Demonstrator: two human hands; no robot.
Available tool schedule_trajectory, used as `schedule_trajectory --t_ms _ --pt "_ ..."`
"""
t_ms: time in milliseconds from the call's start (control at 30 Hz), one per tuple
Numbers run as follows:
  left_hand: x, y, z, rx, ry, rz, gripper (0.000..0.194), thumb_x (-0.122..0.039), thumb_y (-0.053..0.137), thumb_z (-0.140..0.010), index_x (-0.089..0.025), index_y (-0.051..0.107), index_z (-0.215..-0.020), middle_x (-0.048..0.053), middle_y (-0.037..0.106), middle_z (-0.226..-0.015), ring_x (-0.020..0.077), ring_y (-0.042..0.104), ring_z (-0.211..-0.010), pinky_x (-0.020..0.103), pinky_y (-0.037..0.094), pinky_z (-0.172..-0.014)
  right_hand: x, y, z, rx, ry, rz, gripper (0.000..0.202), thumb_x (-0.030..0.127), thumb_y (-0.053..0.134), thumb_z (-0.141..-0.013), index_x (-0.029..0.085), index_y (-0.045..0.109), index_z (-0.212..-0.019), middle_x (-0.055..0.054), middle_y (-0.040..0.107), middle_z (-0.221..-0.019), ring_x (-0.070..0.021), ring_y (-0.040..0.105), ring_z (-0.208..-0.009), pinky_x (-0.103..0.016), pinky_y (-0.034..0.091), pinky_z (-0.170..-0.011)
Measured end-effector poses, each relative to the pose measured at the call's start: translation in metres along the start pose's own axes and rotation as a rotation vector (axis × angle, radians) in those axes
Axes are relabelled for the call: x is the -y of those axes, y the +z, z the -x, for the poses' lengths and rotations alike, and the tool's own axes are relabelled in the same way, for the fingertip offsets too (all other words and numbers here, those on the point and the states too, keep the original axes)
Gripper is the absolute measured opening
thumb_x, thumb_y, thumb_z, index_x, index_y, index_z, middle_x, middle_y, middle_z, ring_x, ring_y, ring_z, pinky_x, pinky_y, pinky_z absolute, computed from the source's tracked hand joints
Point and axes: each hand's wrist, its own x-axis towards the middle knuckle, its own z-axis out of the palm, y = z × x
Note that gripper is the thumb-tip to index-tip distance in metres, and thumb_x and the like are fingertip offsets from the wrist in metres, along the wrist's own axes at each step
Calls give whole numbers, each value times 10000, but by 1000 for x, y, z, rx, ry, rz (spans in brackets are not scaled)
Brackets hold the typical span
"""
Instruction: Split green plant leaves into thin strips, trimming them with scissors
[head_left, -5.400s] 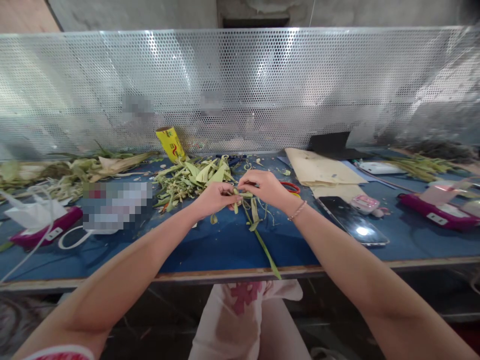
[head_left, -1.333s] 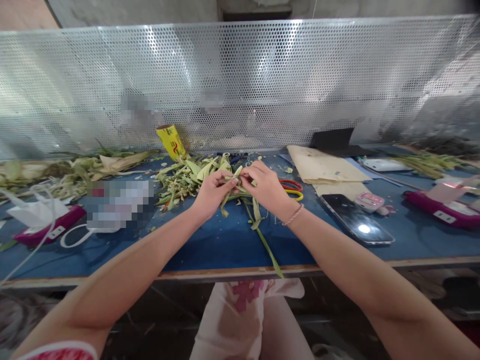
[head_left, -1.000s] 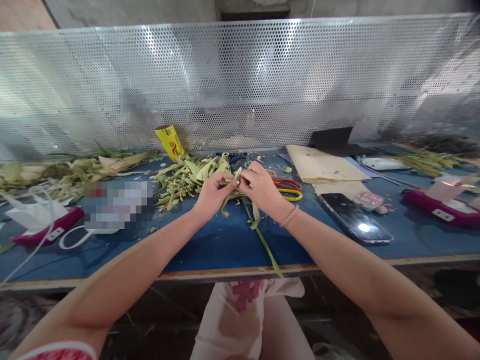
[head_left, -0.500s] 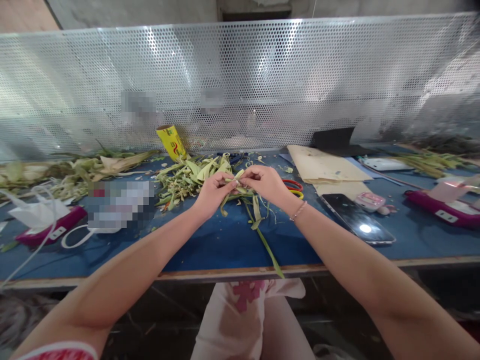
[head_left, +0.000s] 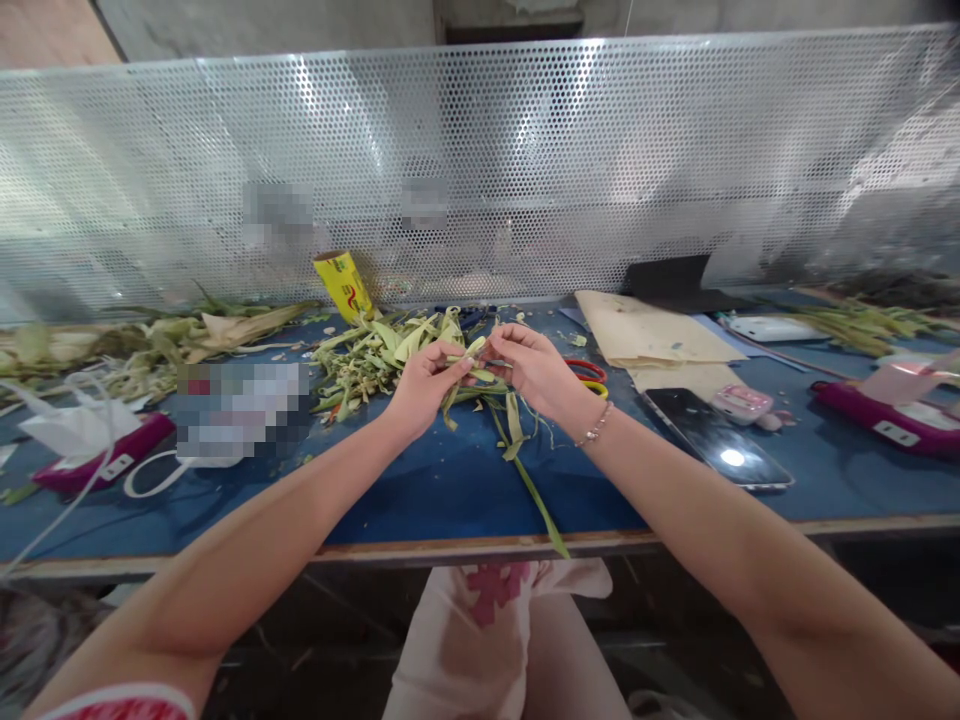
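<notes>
Left hand (head_left: 424, 392) pinches a green leaf strip (head_left: 477, 346); right hand (head_left: 536, 375) is close against it, its grip indeterminable. Light, steady fingertip pressure should limit tearing.

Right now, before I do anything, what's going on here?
The person's left hand pinches a small pale green leaf strip above the blue table. The right hand has its fingertips right by the strip; whether they grip it is too small to tell. A heap of leafy pieces lies just beyond the left hand, and a long green leaf reaches the table's front edge. A phone lies to the right.
</notes>
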Motion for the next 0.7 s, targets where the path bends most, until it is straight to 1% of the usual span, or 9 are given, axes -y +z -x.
schedule_trajectory --t_ms 100,200,367,433,567,633,700 --pt "0 -1 -1 -6 -29 12 246 -302 701 -603 -169 530 -720 -55 628 -618 51 586 -524 182 486 -569 -2 1 -1 -21 -64 57 136 278 540 -730 198 432 -706 31 500 -695 -88 526 -675 -269 470 -692" --pt "0 -1 -1 -13 -24 3 249 -314 697 -608 -170 530 -725 -58 619 -603 56 592 -536 187 491 -582 -5 1 -2 2 -132 194 118 272 459 -790 206 387 -725 23 490 -722 -94 525 -695 -280 468 -700" --pt "-2 5 2 7 -4 -72 281 -341 718 -569 -161 534 -682 -40 620 -599 64 570 -523 222 512 -610 -7 1 -1 -14 -307 582 84 234 361 -839 222 326 -763 39 420 -653 -97 483 -614 -255 431 -621" --pt "-3 8 4 21 -6 -83 286 -343 726 -556 -164 536 -672 -40 614 -591 66 561 -513 231 515 -607 -7 1 -1 -23 -372 689 78 208 332 -844 227 301 -776 46 391 -627 -98 455 -574 -249 407 -584" --pt "-5 11 7 23 2 -87 289 -353 726 -555 -174 533 -674 -34 620 -614 79 569 -525 256 521 -615 -8 1 1 26 -473 755 111 131 303 -825 235 279 -798 46 365 -645 -94 415 -541 -244 385 -551" --pt "-5 10 7 31 10 -82 274 -351 716 -572 -174 531 -673 -32 625 -622 80 572 -532 255 518 -617 -9 2 2 42 -496 760 112 132 292 -832 238 275 -801 48 348 -640 -94 393 -525 -243 375 -532" --pt "-3 8 5 24 23 -84 248 -333 702 -596 -171 535 -681 -34 625 -617 74 573 -534 241 511 -619 -9 3 3 26 -498 760 97 158 284 -849 240 272 -800 50 337 -629 -96 376 -514 -242 363 -513"
